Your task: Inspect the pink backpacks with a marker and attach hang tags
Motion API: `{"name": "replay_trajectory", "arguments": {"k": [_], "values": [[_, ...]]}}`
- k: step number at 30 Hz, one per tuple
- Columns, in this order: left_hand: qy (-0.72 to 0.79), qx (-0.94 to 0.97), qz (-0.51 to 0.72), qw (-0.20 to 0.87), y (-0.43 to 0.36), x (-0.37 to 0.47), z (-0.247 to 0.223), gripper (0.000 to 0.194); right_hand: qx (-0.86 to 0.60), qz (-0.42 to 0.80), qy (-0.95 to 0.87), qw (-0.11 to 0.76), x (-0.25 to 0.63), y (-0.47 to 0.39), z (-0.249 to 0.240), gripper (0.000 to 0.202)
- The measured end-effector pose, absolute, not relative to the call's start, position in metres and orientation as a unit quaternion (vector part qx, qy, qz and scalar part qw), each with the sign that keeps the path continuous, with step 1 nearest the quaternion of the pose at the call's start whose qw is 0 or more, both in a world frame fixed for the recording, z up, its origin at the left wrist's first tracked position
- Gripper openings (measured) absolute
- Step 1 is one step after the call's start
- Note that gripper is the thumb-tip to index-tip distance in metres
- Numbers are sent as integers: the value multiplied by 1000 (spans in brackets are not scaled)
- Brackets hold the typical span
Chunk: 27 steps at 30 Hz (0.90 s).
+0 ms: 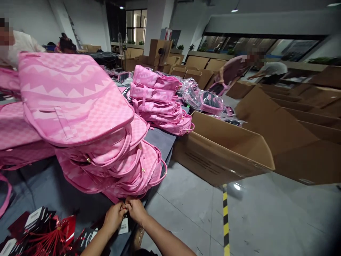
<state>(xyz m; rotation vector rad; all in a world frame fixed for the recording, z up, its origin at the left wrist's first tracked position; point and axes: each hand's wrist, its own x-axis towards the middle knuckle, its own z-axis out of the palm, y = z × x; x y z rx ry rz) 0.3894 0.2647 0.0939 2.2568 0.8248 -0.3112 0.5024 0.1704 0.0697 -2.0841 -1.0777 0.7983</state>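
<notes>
At the table's near edge, my left hand [115, 214] and my right hand [135, 210] meet with fingers pinched together. Just below them hangs a hang tag [124, 226] with a white barcode label; its string seems to be between my fingertips, though the fingers hide most of it. Right above my hands rises a stack of pink backpacks [80, 96] with a checkered, zigzag pattern. Lower left on the table [160, 142] lies a bunch of tags with red strings [57, 231].
A second pile of pink backpacks [157, 96] stands farther back, beside plastic-wrapped bags [210, 101]. Open cardboard boxes [221, 153] line the right side. Yellow-black tape [225, 217] marks the floor. People work at the far left and back right.
</notes>
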Motion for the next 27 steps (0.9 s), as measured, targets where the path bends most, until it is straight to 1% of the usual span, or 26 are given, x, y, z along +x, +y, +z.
{"name": "replay_trajectory", "arguments": {"k": [2,3,6,12,18,22,27], "values": [[305,870,-138,361,261,391,98,24,-787,306,-417,335,502,168,64,17],[311,868,-141,360,259,392,99,23,-783,306,-422,340,501,167,61,17],[361,854,-131,351,256,391,98,14,-766,306,-439,355,502,164,52,21],[389,840,-115,360,254,389,91,14,-742,312,-461,374,512,162,46,33],[374,850,-108,355,249,385,90,13,-729,322,-466,385,513,161,48,34],[370,853,-107,352,251,384,90,15,-741,321,-450,382,512,163,49,37],[350,848,-114,382,255,383,88,14,-763,324,-430,357,510,159,52,42]]}}
